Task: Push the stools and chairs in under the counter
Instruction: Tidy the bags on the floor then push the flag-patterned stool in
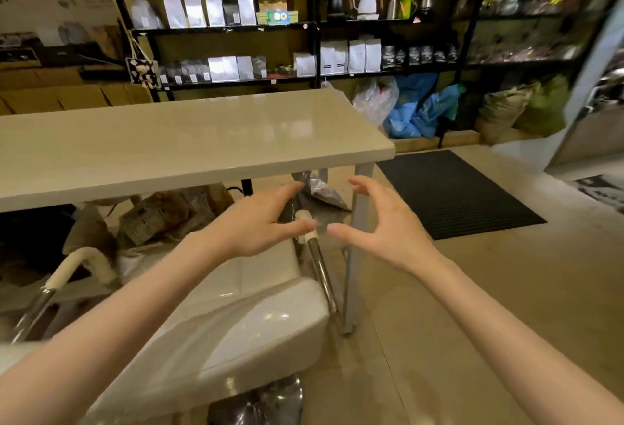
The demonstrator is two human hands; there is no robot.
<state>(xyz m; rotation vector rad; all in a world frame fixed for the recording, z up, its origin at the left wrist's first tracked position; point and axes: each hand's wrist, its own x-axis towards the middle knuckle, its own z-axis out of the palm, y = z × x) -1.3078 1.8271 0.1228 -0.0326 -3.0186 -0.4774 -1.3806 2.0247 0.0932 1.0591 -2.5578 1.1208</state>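
Both hands hung over the white chair (236, 316), whose front sat under the table (175, 140). The left hand (256, 225) and right hand (381, 225) held nothing, fingers (363, 186) spread and lightly bent.

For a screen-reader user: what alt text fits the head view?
Two bare hands, left hand and right hand, reach forward open, holding nothing, above a white armchair-style stool standing at a pale counter. Stocked shelves line the wall behind.
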